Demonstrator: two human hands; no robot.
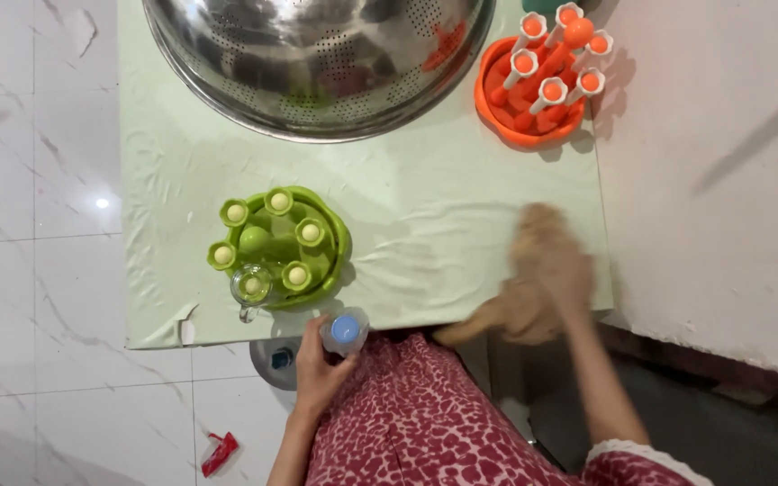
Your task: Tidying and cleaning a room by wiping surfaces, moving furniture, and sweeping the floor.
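A small clear bottle with a blue cap (345, 330) was held in the left hand (317, 369), the fingers curled closed around its body, just past the near edge of the table (461, 193), close to the near left corner. The right hand (542, 279) was seen over the near right corner of the table, blurred by motion; how far its fingers were spread could not be told, and nothing could be made out in its grasp. A green drying rack (330, 241) with upright pegs tipped in pale caps was set near the near left corner, and a small clear glass cup (251, 286) was seated upside down on one of its pegs, just beside the held bottle. An orange drying rack (506, 121) of the same kind was placed at the far right corner. A large perforated steel colander (317, 63) was rested across the far edge of the table. The table was covered with a pale green wrinkled cloth. A red patterned garment (416, 423) was worn by the person, and a small red wrapper (218, 453) was left on the white marble floor (38, 180).
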